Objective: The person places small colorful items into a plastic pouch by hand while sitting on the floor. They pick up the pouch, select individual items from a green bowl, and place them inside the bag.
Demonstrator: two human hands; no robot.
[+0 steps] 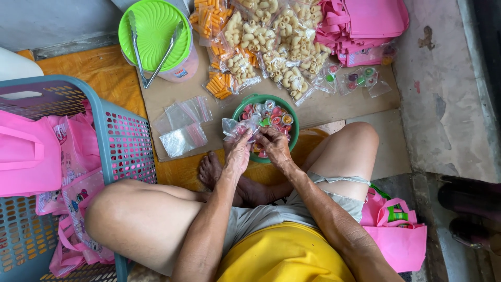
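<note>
Sitting cross-legged on the floor, the person has both hands meeting over a green bowl (295, 121) just above the middle of the frame, and that bowl is packed with little round jelly cups (276, 116) in red, green and yellow. The left hand (239, 151) is pinched shut on a small clear plastic bag (236, 127), which sticks up and to the left from the fingers, its mouth turned toward the bowl as far as I can tell. The right hand (275, 146) sits just beside it, fingers curled down against the sweets at the bowl's near edge; it looks closed around something small, but honestly I cannot tell whether it's a jelly cup or the bag's rim. So the bag lies to the left of the right hand, nearly touching, and the cups are right under and just beyond both hands, with the right hand being the nearer one to them. Left of the bowl, a loose stack of empty clear bags (182, 128) lies on a sheet of cardboard (344, 107). Further up are packed bags of pale macaroni-shaped snacks (271, 42) and orange stick snacks (218, 78), plus a tub with a bright green lid (154, 34) and metal tongs (151, 55) resting across it. Pink cloth bags (365, 23) pile up at the upper right, and a blue plastic basket (112, 130) holding more pink bags fills the left side.
</note>
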